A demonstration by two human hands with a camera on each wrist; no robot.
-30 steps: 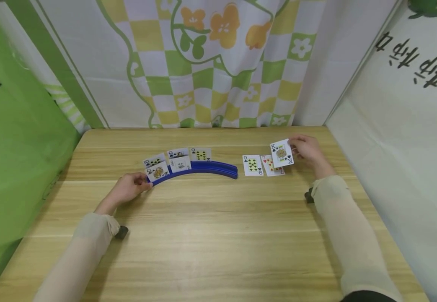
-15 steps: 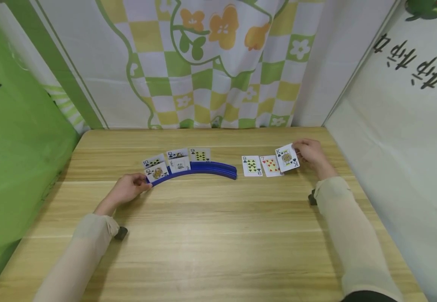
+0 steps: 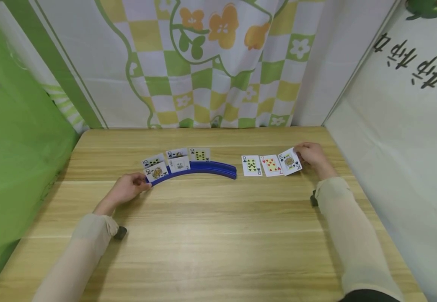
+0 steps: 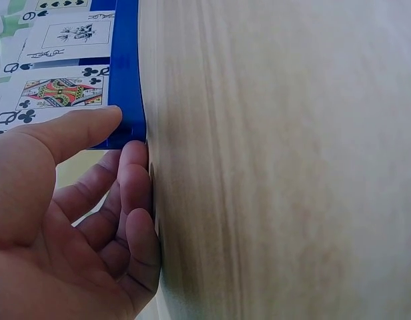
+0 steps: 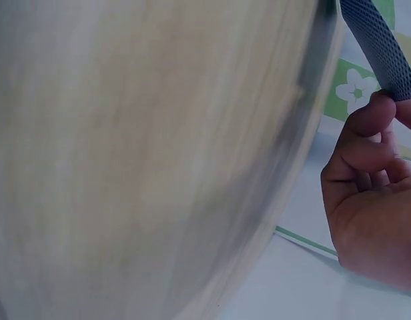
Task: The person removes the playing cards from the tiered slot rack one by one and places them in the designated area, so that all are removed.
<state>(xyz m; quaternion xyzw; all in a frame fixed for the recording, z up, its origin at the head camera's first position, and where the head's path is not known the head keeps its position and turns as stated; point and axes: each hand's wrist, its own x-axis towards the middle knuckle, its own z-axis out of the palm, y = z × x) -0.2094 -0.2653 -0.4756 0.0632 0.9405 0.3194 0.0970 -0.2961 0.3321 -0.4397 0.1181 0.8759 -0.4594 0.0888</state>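
Observation:
My left hand (image 3: 127,187) grips the left end of a curved blue card holder (image 3: 214,168). In the left wrist view, the thumb (image 4: 92,128) lies on top of its end and curled fingers sit against the outer end. Several playing cards stand in the holder in two rows, with a queen of clubs (image 4: 62,92) foremost and a joker (image 4: 75,35) beside it. At the right, my right hand (image 3: 311,154) pinches the upper right corner of a black king card (image 3: 289,161), tilted close over the table. Its patterned back (image 5: 379,47) shows in the right wrist view.
Two face-up cards, a black nine (image 3: 252,166) and a seven of hearts (image 3: 271,165), lie between the holder and the king. The wooden table (image 3: 218,235) ends at a patterned curtain (image 3: 226,92) behind. Green and white sheets flank both sides.
My right hand has carried the king card right and down, from overlapping the seven of hearts to beside it. The left hand stays on the card holder.

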